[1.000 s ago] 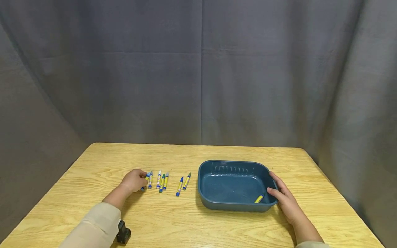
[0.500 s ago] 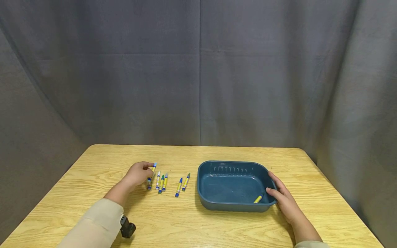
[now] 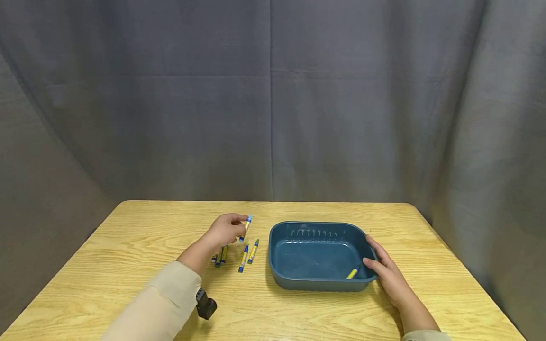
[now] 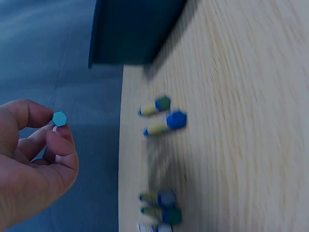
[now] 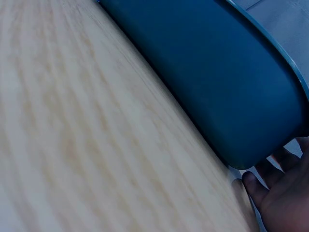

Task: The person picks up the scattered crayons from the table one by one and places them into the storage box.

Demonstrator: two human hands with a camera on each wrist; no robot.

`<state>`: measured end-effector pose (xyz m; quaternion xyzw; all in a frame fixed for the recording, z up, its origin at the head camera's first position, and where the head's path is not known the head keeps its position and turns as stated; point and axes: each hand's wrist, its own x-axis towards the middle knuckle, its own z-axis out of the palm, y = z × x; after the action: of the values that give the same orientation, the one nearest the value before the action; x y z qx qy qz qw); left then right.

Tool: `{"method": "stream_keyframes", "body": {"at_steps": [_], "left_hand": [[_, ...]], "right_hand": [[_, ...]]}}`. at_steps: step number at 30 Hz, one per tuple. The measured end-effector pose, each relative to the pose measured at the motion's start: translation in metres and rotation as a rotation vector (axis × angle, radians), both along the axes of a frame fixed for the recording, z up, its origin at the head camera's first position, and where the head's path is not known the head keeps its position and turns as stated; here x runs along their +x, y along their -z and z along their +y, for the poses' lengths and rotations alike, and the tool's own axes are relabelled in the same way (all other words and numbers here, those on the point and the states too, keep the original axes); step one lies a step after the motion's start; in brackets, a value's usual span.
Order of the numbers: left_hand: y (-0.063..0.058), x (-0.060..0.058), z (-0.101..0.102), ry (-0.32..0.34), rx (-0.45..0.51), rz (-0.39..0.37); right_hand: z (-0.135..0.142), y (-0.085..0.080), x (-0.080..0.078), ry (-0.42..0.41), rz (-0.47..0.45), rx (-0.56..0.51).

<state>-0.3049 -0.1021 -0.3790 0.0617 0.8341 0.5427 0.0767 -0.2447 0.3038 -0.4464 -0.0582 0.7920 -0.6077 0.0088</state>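
My left hand (image 3: 228, 229) pinches a light blue crayon (image 3: 247, 224) between thumb and fingers, raised over the table left of the bin. Its six-sided end faces the left wrist camera. A blue crayon (image 3: 243, 258) and a dark green crayon (image 3: 253, 251) lie just below and right of that hand. Several more crayons (image 3: 224, 255) are partly hidden behind the left wrist. On the right, my right hand (image 3: 390, 274) grips the rim of a dark blue plastic bin (image 3: 315, 284), thumb over the inside and fingers along the outer wall. One yellow-wrapped crayon (image 3: 352, 273) lies inside, near the thumb.
The wooden table (image 3: 141, 246) has rounded far corners, and a grey curtain (image 3: 273, 104) hangs behind it. A small black device (image 3: 205, 305) is fixed at the left sleeve's cuff.
The left hand has lifted the light blue crayon from the left end of the row and carried it right, past the other crayons. My right hand keeps its grip on the bin.
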Motion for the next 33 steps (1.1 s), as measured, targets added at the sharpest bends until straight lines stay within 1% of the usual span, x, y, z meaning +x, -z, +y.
{"method": "stream_keyframes", "body": {"at_steps": [3,8,13,18,22,26,33], "left_hand": [[-0.003,-0.001,0.012,0.021,0.026,-0.004],[-0.006,-0.004,0.033,0.057,0.024,0.000],[-0.008,-0.003,0.056,0.087,0.048,0.010],[-0.010,-0.002,0.080,0.130,0.068,-0.009],[-0.006,-0.002,0.099,0.154,0.054,-0.031],[0.002,0.000,0.117,0.177,0.046,-0.049],[0.008,0.009,0.153,0.200,0.018,-0.070]], "right_hand": [[0.000,0.000,0.001,0.003,-0.008,0.002],[-0.001,-0.001,0.002,0.010,-0.006,-0.003],[-0.002,-0.001,0.002,0.021,0.001,-0.004],[-0.002,-0.001,0.002,0.031,-0.005,0.008],[-0.002,0.000,0.001,0.035,-0.001,-0.001],[-0.003,0.000,0.001,0.029,0.013,-0.021],[-0.003,0.000,0.001,0.034,0.013,-0.020]]}}
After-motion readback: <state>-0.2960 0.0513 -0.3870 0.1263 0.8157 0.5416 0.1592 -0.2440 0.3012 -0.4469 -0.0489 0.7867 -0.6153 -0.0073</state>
